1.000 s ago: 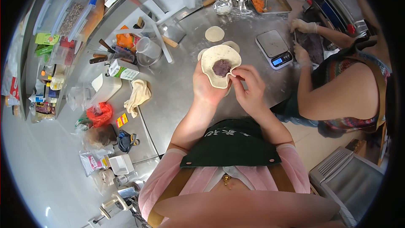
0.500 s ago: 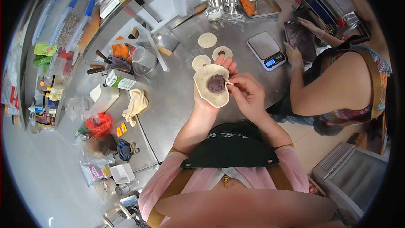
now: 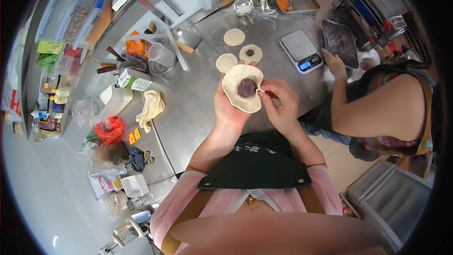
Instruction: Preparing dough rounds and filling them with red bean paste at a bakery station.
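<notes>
In the head view, the right hand (image 3: 281, 100) has its thumb and fingers (image 3: 270, 88) closed on the near-right rim of a pale dough sheet (image 3: 231, 85), pinching it into a small fold. The sheet sits just left of those fingers, resting on the left hand (image 3: 228, 112); that hand's fingers are mostly hidden underneath, tips showing past the far edge, so whether they grip cannot be told. A mound of purple filling (image 3: 247, 88) lies on the sheet, close to the pinching fingers.

Just beyond the left fingertips, three flat rounds lie on the bench (image 3: 188, 99): a plain left round (image 3: 227, 60), a plain far round (image 3: 234, 37), and a right round (image 3: 255, 58) bearing a dark dab (image 3: 250, 53).

Farther out, right of the fingers, stands a kitchen scale (image 3: 302, 52); past it, a co-worker's gloved hand (image 3: 336, 65) is beside a dark tray (image 3: 340, 42). Well left of the fingers lies a cream cloth (image 3: 151, 108).
</notes>
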{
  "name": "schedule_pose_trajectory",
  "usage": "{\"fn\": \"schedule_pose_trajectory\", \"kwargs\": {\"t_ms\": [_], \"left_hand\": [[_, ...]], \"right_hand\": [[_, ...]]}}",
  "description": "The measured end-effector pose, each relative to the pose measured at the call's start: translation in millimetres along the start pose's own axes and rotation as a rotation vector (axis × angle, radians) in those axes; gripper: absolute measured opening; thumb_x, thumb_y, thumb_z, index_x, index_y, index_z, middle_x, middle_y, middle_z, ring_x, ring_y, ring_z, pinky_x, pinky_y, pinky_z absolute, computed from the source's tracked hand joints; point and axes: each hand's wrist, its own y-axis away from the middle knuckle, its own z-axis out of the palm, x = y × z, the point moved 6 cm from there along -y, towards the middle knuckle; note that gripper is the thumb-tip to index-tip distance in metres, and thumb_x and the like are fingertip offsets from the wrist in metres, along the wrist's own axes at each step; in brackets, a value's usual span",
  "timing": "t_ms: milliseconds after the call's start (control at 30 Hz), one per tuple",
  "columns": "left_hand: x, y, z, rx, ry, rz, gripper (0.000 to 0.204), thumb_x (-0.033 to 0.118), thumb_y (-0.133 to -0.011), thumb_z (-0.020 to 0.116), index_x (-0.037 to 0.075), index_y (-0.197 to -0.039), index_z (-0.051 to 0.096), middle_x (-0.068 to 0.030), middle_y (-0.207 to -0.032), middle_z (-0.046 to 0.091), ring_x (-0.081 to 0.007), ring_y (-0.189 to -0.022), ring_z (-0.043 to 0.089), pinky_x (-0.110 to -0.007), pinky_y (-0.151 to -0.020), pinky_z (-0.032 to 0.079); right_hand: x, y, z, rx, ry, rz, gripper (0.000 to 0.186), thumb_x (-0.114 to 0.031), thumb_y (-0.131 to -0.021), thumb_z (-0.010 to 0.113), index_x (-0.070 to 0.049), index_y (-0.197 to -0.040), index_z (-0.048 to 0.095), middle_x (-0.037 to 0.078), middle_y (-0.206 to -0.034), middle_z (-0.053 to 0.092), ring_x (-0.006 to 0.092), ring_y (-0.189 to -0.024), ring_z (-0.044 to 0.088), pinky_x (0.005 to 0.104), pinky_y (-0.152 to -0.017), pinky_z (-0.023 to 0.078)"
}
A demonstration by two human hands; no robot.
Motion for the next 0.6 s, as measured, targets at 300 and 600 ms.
{"fn": "schedule_pose_trajectory", "kwargs": {"t_ms": [300,600], "left_hand": [[7,-2,-5,-0.294,-0.081,-0.069,0.047,0.039,-0.096,0.025,0.003,-0.118,0.047,-0.0174,-0.112,0.054,-0.0334,-0.102,0.052,-0.044,-0.084,0.044],[2,-1,-7,-0.135,-0.135,-0.095,0.049,0.042,-0.096,0.026,0.002,-0.116,0.048,-0.0148,-0.111,0.055,-0.0291,-0.104,0.053,-0.043,-0.089,0.043]], "right_hand": [[-22,-1,-9,-0.035,0.122,-0.101,0.018,0.005,-0.074,0.065,0.000,-0.090,0.060,0.012,-0.089,0.060,0.0192,-0.073,0.063,0.0268,-0.061,0.052],[-22,-9,-6,-0.142,0.239,-0.192,0.015,0.001,-0.072,0.067,-0.002,-0.085,0.061,0.009,-0.083,0.060,0.0195,-0.065,0.062,0.0268,-0.055,0.050]]}}
